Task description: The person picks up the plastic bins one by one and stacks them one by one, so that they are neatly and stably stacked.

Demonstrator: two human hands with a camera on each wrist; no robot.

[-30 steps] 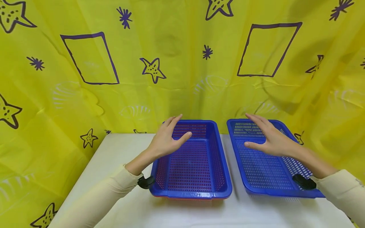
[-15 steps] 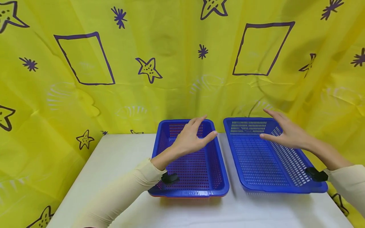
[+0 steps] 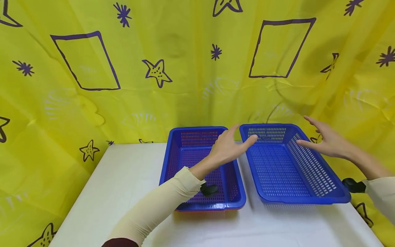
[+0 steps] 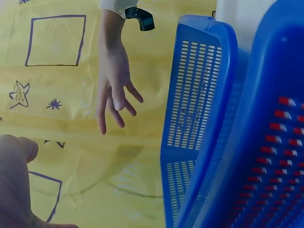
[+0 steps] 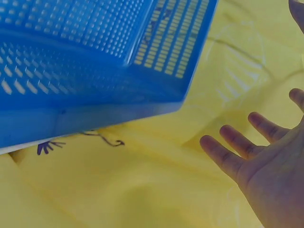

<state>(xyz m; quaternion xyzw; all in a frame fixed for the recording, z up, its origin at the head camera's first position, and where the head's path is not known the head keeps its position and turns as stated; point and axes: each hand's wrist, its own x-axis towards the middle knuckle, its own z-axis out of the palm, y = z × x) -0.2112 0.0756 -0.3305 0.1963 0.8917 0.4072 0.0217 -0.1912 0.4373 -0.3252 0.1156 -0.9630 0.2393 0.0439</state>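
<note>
Two blue perforated plastic baskets stand side by side on the table. In the head view my left hand [image 3: 226,146] hovers over the right part of the left basket [image 3: 213,206], thumb and fingers spread, holding nothing. Red shows through that basket's holes and under its rim, from a red layer nested below it. My right hand [image 3: 331,141] is in the air by the right edge of the right basket [image 3: 308,200], also with nothing in it. Its fingers [image 5: 228,154] are spread apart in the right wrist view, beside the basket's outer wall.
A white table [image 3: 123,178] carries both baskets, with a narrow gap between them. Behind it and along the sides hangs a yellow curtain [image 3: 188,96] with starfish drawings. Each wrist wears a dark strap-on device [image 3: 209,189].
Both hands have swept to the right above the baskets, the left from the left basket's far left edge to its right side. The view has shifted slightly; the baskets stay put.
</note>
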